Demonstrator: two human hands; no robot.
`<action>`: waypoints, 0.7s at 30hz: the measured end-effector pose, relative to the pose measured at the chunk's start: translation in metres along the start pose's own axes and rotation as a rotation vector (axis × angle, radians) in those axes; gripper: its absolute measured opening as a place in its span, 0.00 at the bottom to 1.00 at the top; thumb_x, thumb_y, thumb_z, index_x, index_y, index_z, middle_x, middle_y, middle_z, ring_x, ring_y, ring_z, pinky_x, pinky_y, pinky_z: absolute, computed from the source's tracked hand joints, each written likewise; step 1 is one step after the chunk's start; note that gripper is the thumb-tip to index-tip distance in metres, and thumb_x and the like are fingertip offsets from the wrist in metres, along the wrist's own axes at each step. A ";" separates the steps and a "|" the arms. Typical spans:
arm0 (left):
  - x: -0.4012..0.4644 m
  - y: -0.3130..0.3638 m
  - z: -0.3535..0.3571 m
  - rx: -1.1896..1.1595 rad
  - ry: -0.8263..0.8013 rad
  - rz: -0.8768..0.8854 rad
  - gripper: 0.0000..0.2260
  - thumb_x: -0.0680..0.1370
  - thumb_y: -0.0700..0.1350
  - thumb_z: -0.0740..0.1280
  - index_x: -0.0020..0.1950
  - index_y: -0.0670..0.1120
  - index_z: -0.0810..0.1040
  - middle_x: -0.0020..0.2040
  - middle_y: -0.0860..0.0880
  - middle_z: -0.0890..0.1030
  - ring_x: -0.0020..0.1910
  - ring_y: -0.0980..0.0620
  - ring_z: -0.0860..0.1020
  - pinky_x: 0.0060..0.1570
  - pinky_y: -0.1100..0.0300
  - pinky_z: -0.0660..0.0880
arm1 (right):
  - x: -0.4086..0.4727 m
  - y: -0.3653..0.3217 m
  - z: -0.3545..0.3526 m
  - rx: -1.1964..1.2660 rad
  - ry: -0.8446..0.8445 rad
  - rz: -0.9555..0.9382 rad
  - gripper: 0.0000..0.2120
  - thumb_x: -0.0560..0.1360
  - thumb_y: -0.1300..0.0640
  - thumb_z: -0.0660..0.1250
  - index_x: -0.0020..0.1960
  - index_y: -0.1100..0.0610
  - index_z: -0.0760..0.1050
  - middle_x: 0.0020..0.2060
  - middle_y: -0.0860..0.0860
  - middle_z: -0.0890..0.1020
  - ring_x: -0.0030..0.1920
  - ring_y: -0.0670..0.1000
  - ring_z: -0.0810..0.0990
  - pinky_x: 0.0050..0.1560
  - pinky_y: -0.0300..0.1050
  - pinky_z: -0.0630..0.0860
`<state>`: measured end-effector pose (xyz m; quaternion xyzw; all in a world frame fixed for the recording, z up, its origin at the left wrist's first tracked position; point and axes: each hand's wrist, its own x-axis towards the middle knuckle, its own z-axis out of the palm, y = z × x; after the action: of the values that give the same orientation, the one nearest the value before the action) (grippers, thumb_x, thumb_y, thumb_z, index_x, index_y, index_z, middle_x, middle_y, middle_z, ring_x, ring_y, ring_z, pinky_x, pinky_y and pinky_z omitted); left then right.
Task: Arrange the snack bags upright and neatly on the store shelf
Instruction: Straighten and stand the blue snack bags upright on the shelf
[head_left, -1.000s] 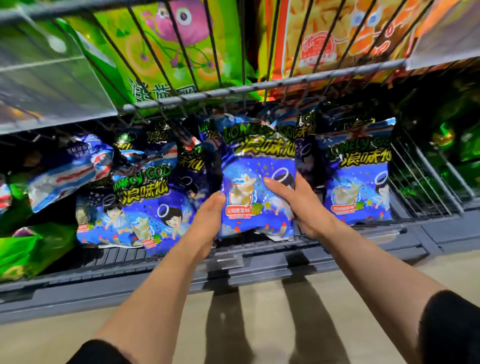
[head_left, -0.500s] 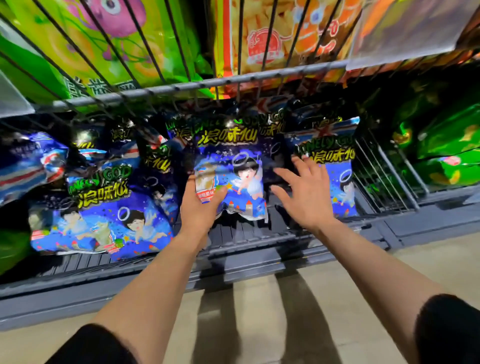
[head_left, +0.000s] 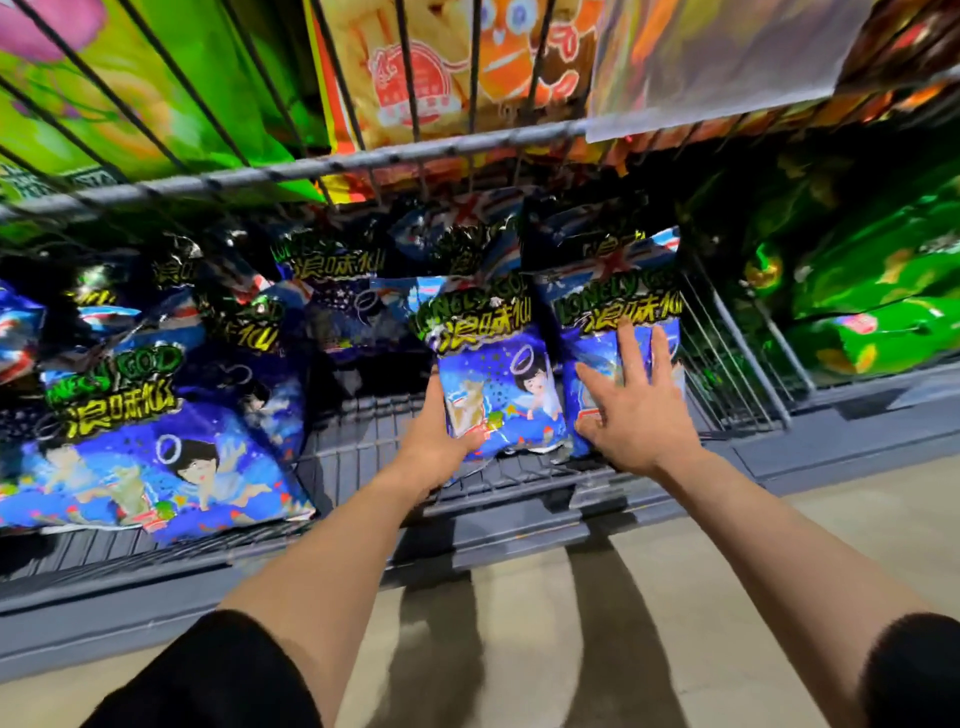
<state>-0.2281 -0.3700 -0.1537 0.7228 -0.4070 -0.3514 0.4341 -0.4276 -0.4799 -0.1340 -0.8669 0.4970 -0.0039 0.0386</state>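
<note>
My left hand (head_left: 441, 441) has the blue snack bag (head_left: 498, 384) by its lower left corner, thumb curled over the front, fingers out of sight behind it, so it's a proper grip and the bag stands nearly upright on the wire shelf (head_left: 363, 447). My right hand (head_left: 631, 410) is spread flat, fingers straight, pressing the front of the neighbouring bag (head_left: 623, 312) just right of the one I hold; it grips nothing. The two bags are touching edge to edge. To do this well, I'd say: seat the held bag's bottom seam flat on the wires before letting go, line its front face up with the neighbour, and use the flat right palm as a stop so that one doesn't tip back. Off to the left of my left hand there's a gap, then a slumped bag (head_left: 156, 457) lying tilted forward, with more jumbled behind it; that one wants standing up next, I reckon.
</note>
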 end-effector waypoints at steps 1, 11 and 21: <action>0.000 0.000 0.001 0.010 -0.014 -0.026 0.36 0.74 0.33 0.69 0.76 0.50 0.56 0.62 0.50 0.76 0.58 0.53 0.74 0.50 0.67 0.72 | -0.002 -0.002 -0.001 -0.009 -0.011 -0.006 0.30 0.75 0.41 0.60 0.74 0.41 0.55 0.75 0.53 0.32 0.74 0.64 0.31 0.70 0.66 0.60; 0.000 0.011 -0.002 -0.140 0.029 -0.189 0.41 0.72 0.34 0.72 0.77 0.53 0.54 0.64 0.51 0.75 0.58 0.50 0.77 0.56 0.53 0.76 | -0.008 -0.008 -0.003 0.101 0.144 0.025 0.24 0.74 0.44 0.64 0.69 0.46 0.68 0.77 0.55 0.46 0.77 0.61 0.43 0.71 0.65 0.57; -0.070 -0.006 -0.092 0.083 0.323 0.026 0.11 0.75 0.34 0.66 0.55 0.43 0.78 0.48 0.49 0.80 0.42 0.57 0.78 0.49 0.70 0.75 | -0.028 -0.148 -0.001 0.370 0.445 -0.369 0.15 0.71 0.56 0.67 0.55 0.59 0.79 0.63 0.60 0.75 0.63 0.62 0.73 0.63 0.58 0.71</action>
<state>-0.1760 -0.2743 -0.1140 0.7817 -0.3556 -0.2079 0.4682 -0.3143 -0.3811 -0.1212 -0.8984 0.3191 -0.2897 0.0844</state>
